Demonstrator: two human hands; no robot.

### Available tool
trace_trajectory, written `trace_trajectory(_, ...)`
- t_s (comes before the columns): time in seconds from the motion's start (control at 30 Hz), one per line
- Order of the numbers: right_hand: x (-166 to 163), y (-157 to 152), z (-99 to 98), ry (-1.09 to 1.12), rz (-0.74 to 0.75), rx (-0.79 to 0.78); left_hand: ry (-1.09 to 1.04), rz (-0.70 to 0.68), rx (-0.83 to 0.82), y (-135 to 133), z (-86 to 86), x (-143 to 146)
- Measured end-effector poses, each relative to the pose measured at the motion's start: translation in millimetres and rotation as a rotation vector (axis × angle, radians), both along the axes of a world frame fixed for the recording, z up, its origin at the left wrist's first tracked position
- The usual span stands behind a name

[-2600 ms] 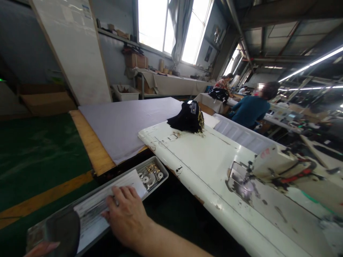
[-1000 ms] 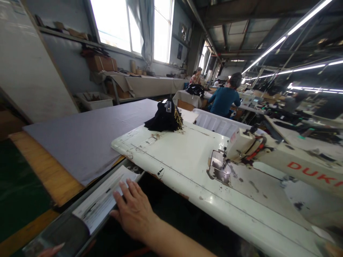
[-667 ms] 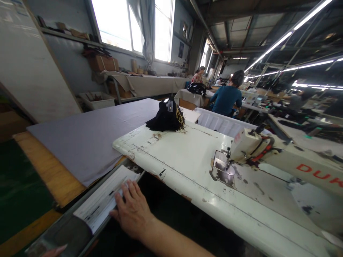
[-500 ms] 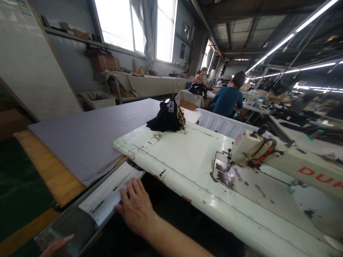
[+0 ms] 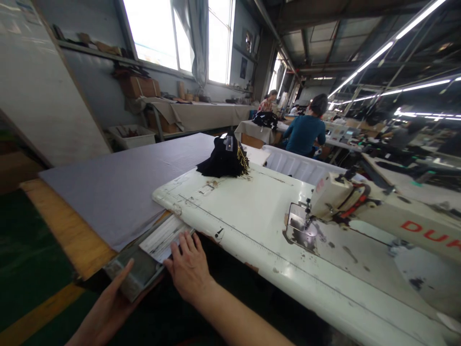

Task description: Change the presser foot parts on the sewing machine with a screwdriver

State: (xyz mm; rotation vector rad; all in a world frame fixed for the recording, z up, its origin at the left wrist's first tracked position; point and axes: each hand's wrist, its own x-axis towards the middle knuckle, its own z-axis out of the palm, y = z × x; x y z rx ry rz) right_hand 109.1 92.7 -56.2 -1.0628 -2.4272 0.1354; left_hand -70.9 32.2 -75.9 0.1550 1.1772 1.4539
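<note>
A grey metal drawer [image 5: 139, 271] sticks out a little from under the white sewing table [image 5: 252, 211]. A white printed paper [image 5: 162, 238] lies in it. My right hand [image 5: 189, 269] lies flat with fingers stretched out on the drawer's long edge and the paper. My left hand [image 5: 108, 307] presses its palm against the drawer's near end, thumb up along the corner. A sewing machine [image 5: 360, 206] stands on the table at the right. A black bundle with gold fittings [image 5: 223, 158] sits at the table's far end.
A large grey sheet [image 5: 118, 178] covers a wooden bench at the left. A white ribbed bin [image 5: 298, 166] stands behind the table. A person in a blue top [image 5: 304, 134] sits further back, with others beyond. The floor at the left is green with a yellow line.
The drawer has slid far in under the table, so most of it and the paper are now hidden. My left hand has come up against its near end; my right hand moved forward with it.
</note>
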Motion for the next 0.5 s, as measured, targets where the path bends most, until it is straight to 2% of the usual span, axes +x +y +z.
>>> trace_trajectory(0.1, 13.9, -16.4, 6.0, 0.033, -0.009, -0.021, -0.009, -0.020, 0.020, 27.7, 2.1, 8.3)
trace_trajectory(0.23, 51.4, -40.4, 7.9, 0.079, -0.023, -0.034, -0.089, -0.064, 0.119, 69.0, 3.0, 28.3)
trace_trajectory(0.37, 99.1, -58.2, -1.2, 0.184, -0.103, 0.010, -0.147, -0.071, 0.197, 106.8, 2.1, 46.8)
trace_trajectory(0.5, 145.7, -72.5, -14.5, 0.238, -0.176, 0.136, -0.212, -0.069, 0.151, 129.1, 10.2, 59.4)
